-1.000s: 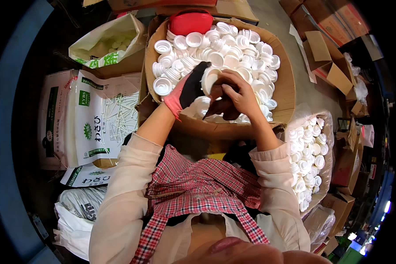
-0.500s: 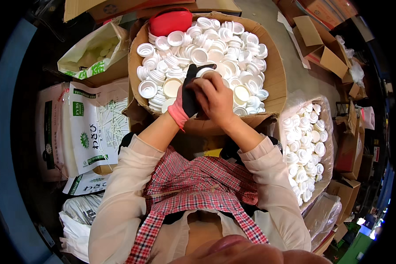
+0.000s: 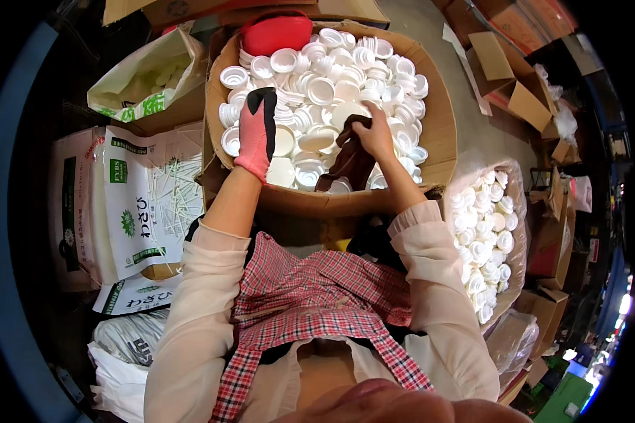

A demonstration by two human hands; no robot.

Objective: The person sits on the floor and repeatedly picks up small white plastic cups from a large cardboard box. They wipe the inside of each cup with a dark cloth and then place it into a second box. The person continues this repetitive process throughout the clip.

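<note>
Both my hands are over a large cardboard box [image 3: 441,106] heaped with white plastic screw caps [image 3: 321,92]. On the left is my left hand [image 3: 258,134] in a pink glove with black palm and fingertips. Its fingers curl down among the caps, and what they hold, if anything, is hidden. My bare right hand [image 3: 375,137] grips a dark brown cloth [image 3: 347,158], which hangs down toward the box's near wall. Beside its fingertips sits a pale round cap [image 3: 349,111]; whether they touch it I cannot tell.
A red pouch [image 3: 279,35] lies at the box's far left corner. To the right stands a plastic-lined carton [image 3: 518,247] of white caps. On the left are an open white bag [image 3: 145,84] and a printed sack [image 3: 131,211] with thin white sticks [image 3: 176,197]. Cardboard boxes [image 3: 490,56] stand far right.
My hands were together over the middle of the box and have parted. The left has moved left; the right has moved right, with the brown cloth now showing in its grip.
</note>
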